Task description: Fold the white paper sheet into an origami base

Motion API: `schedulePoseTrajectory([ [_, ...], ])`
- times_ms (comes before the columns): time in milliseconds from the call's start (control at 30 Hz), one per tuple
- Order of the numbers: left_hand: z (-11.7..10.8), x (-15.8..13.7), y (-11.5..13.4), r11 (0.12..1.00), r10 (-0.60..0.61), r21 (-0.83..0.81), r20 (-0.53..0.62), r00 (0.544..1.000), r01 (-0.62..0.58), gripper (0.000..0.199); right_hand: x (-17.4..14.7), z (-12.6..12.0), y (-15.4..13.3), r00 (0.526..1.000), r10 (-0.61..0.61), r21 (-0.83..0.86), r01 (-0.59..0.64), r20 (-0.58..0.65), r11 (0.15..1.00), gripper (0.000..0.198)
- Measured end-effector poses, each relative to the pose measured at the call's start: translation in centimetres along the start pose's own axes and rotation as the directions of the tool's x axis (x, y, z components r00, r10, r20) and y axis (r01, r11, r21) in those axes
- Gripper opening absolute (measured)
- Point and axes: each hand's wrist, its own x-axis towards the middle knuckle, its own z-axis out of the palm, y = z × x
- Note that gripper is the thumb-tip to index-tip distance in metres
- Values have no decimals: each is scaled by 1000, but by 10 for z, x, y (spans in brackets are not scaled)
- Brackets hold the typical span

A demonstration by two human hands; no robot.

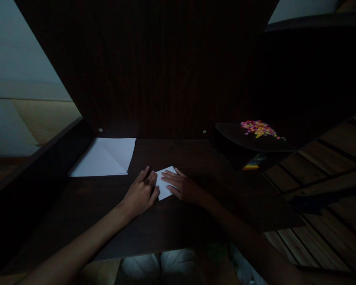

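Observation:
A small folded piece of white paper [163,192] lies on the dark wooden desk, a little tilted, between my hands. My left hand [141,192] rests at the paper's left edge, fingers stretched out and partly on the desk, the thumb near its lower left corner. Across the paper's right part lies my right hand [182,185], its fingers spread flat on top. That hand hides the paper's right side. Neither hand is closed around anything.
A stack of white paper sheets [106,157] with a diagonal crease on top lies at the back left, beside the raised side board [41,158]. Small colourful pieces [259,128] are heaped on a curved shelf [230,130] at the right. A tall dark panel [154,71] closes off the back.

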Motion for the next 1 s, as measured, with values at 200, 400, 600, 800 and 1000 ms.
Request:
schedulePoseTrajectory([
  [200, -2, 2, 5, 1000, -15, 17, 32, 999, 15, 46, -8, -11, 13, 970, 176, 44, -170, -169, 984, 40],
  [400, -2, 2, 7, 999, -41, -22, -12, 999, 40, 46, -12, -17, 19, 973, 176, 48, -171, -152, 984, 40],
  [600, 2, 5, 4, 998, -59, -24, -25, 998, 58, 52, -11, -22, 17, 950, 232, 13, -234, -211, 972, 22],
  [800, 2, 12, 0, 997, 57, -51, 34, 998, -55, 50, -8, -26, 5, 963, 196, 49, -190, -184, 981, 14],
  [1000, 5, 14, 0, 967, 170, -207, 82, 982, -150, 47, -6, -20, 8, 943, 279, 89, -267, -183, 960, 8],
])
